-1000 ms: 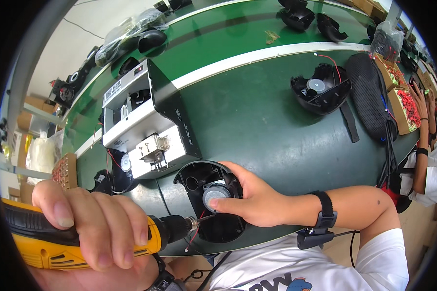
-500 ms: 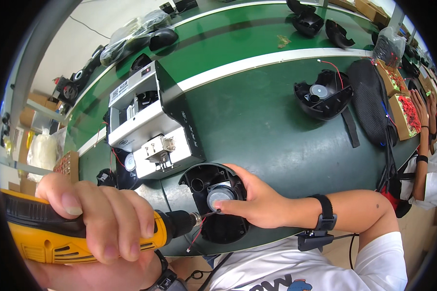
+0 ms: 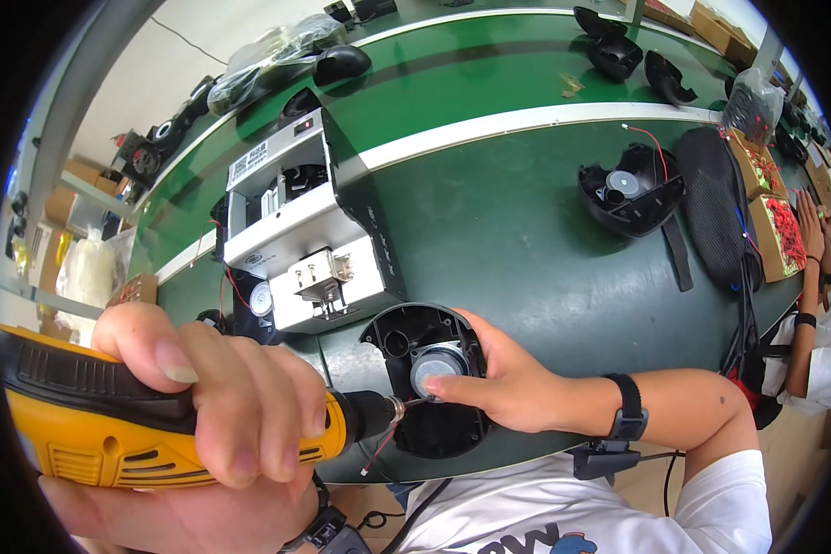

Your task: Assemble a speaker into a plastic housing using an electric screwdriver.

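Observation:
A yellow and black power drill (image 3: 111,415) lies in my left hand (image 3: 240,406), whose fingers are wrapped round its body. From its chuck (image 3: 383,413) a thin bit reaches to the lower rim of a round grey speaker (image 3: 437,372). That speaker sits inside a black rounded plastic housing (image 3: 439,434), open side up, near the bench's front edge. My right hand (image 3: 503,383) grips the housing from the right, thumb pressed on the speaker beside the bit's tip; its other fingers are partly hidden behind the housing. A red wire with a white plug (image 3: 371,462) hangs below the chuck.
A silver and black machine (image 3: 309,231) stands just beyond the drill. At the right are another housing with a speaker (image 3: 623,185), a black mesh-textured piece (image 3: 716,203) and boxes of red parts (image 3: 780,231). Another person's arm (image 3: 808,286) rests at the far right.
The whole view has shifted, so the bench things appear farther right. The drill's chuck is slightly closer to the speaker. Both hands keep their grips.

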`<action>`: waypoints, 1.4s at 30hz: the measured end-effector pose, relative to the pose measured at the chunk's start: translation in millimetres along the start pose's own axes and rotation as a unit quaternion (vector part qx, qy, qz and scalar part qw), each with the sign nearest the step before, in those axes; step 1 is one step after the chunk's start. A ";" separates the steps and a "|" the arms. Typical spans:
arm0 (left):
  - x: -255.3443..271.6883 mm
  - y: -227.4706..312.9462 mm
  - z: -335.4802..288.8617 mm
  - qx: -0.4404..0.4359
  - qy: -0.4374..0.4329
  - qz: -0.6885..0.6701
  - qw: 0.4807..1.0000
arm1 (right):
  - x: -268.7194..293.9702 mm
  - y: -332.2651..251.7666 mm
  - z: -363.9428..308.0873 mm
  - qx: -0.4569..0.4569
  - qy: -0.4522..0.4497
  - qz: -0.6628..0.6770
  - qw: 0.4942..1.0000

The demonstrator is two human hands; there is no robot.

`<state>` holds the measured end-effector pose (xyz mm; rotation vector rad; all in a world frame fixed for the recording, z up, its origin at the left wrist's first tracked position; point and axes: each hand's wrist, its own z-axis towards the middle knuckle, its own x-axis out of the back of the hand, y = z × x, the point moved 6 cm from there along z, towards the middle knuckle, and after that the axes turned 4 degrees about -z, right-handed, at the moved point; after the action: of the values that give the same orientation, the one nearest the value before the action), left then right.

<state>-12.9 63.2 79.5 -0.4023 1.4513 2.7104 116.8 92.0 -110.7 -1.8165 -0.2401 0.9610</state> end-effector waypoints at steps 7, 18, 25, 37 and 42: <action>-0.8 -4.1 -3.5 0.009 0.014 -0.018 1.000 | -2.1 3.4 0.1 -0.017 0.000 0.029 0.999; -1.4 -6.7 -6.2 0.036 0.013 0.032 0.999 | 1.7 5.3 4.7 -0.017 0.020 0.095 0.995; -1.3 -19.2 -10.7 0.049 0.048 0.039 0.997 | -0.9 7.0 5.4 -0.020 0.026 0.111 0.993; -4.9 -24.4 -19.6 0.060 0.040 0.043 0.996 | -6.0 5.4 4.4 -0.022 0.016 0.160 0.987; -8.3 -30.9 -22.5 0.037 0.061 0.061 0.996 | -0.8 4.4 5.3 -0.013 0.037 0.144 0.989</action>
<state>4.6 62.7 44.6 -0.5005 1.6546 2.7581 111.4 93.3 -114.9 -1.9414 0.0580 1.0890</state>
